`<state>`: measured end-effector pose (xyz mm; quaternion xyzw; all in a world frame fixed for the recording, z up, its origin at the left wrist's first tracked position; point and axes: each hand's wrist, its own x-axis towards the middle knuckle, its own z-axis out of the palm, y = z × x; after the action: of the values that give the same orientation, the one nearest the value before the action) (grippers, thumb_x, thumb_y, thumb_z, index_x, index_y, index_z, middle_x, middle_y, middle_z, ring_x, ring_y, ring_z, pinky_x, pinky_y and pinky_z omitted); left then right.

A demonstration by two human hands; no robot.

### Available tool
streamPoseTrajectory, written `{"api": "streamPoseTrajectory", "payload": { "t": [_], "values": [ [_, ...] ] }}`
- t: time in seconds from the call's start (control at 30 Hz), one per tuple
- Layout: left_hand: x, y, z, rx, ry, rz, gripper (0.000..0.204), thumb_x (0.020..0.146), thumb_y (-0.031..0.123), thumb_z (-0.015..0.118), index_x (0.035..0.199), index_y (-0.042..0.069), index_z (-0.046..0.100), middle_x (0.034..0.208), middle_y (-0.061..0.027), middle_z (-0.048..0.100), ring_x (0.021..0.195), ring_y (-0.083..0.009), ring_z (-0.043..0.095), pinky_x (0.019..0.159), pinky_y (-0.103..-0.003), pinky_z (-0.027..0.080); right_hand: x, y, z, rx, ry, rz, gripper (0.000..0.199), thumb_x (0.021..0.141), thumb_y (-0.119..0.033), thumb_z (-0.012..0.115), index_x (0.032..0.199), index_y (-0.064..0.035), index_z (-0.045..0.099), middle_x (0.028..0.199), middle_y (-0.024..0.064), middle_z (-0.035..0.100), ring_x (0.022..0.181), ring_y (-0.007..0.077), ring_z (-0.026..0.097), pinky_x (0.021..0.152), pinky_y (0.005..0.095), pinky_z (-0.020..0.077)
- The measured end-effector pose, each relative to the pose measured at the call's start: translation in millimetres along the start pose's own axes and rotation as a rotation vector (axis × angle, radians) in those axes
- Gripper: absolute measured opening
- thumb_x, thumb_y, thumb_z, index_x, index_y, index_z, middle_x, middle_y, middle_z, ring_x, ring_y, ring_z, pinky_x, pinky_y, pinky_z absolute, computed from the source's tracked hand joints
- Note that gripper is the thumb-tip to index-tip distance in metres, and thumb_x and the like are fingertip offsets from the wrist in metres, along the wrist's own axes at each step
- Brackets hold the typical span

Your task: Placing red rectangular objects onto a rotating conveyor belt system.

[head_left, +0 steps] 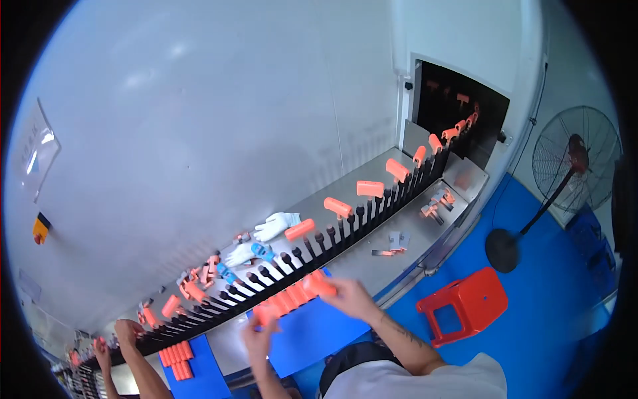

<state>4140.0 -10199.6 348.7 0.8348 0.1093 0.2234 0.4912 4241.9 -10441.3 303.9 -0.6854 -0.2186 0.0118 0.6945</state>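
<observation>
My right hand (352, 298) grips the right end of a row of orange plastic cylinders (296, 296) lying on a blue tray (319, 332). At the row's left end my left hand (260, 332) closes on those cylinders too. Just beyond the tray runs a conveyor line of black pegs (319, 243). Farther right, orange cylinders (370, 189) sit on the pegs and ride toward a dark opening (458, 113) in the wall.
A second person's hands (116, 336) work at the pegs on the left, beside another blue tray with orange cylinders (176, 359). White gloves (276, 225) and loose parts lie behind the line. A red stool (465, 306) and a floor fan (575, 159) stand on the blue floor.
</observation>
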Motion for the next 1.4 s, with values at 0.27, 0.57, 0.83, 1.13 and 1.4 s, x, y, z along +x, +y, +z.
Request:
{"api": "streamPoseTrajectory", "payload": {
  "t": [0.27, 0.57, 0.83, 1.13, 1.4],
  "values": [
    [-60.7, -42.0, 179.2, 0.429, -0.105, -0.14, 0.044, 0.085, 0.033, 0.074, 0.103, -0.006, 0.066, 0.084, -0.0227, 0.069, 0.074, -0.0325, 0.069, 0.069, -0.039, 0.054, -79.7, 77.3, -39.1, -0.629, 0.135, 0.009, 0.041, 0.081, -0.015, 0.073, 0.119, -0.0037, 0.063, 0.117, 0.0156, 0.062, 0.109, 0.0358, 0.06, 0.092, 0.042, 0.0505],
    [-75.3, -27.0, 246.7, 0.143, -0.179, -0.047, 0.057, 0.081, 0.012, 0.076, 0.129, -0.007, 0.053, 0.106, -0.0222, 0.064, 0.08, -0.0243, 0.065, 0.071, -0.035, 0.054, -75.5, 91.1, -117.9, -0.576, 0.003, 0.011, 0.039, 0.085, -0.018, 0.07, 0.119, -0.0019, 0.061, 0.116, 0.0143, 0.06, 0.107, 0.0342, 0.06, 0.093, 0.041, 0.0497],
    [-45.1, 2.7, 311.2, 0.291, -0.166, -0.026, 0.056, 0.084, 0.014, 0.073, 0.131, -0.007, 0.052, 0.103, -0.02, 0.066, 0.078, -0.0262, 0.066, 0.071, -0.037, 0.054, -29.3, 105.8, -173.0, -0.621, 0.077, -0.07, 0.029, 0.086, -0.02, 0.069, 0.11, -0.0029, 0.064, 0.109, 0.0126, 0.064, 0.101, 0.0337, 0.061, 0.089, 0.0411, 0.0502],
    [-13.6, 115.8, 341.0, 0.141, -0.128, -0.049, 0.036, 0.088, 0.014, 0.069, 0.118, -0.005, 0.062, 0.103, -0.0193, 0.068, 0.081, -0.0254, 0.069, 0.071, -0.038, 0.056, 39.8, 54.0, -303.5, -0.478, 0.415, -0.158, 0.017, 0.093, -0.015, 0.059, 0.104, -0.0035, 0.066, 0.102, 0.016, 0.067, 0.096, 0.0399, 0.062, 0.083, 0.0466, 0.0506],
    [145.6, 246.3, 422.0, 0.551, -0.073, 0.268, 0.037, 0.092, 0.03, 0.064, 0.082, -0.005, 0.063, 0.077, -0.0276, 0.066, 0.074, -0.0455, 0.066, 0.067, -0.051, 0.053, 188.1, -12.4, -386.0, -0.741, 0.383, -0.117, 0.032, 0.092, -0.029, 0.063, 0.096, 0.0031, 0.065, 0.091, 0.0238, 0.066, 0.089, 0.0419, 0.064, 0.078, 0.0491, 0.0507]
  ]
}}
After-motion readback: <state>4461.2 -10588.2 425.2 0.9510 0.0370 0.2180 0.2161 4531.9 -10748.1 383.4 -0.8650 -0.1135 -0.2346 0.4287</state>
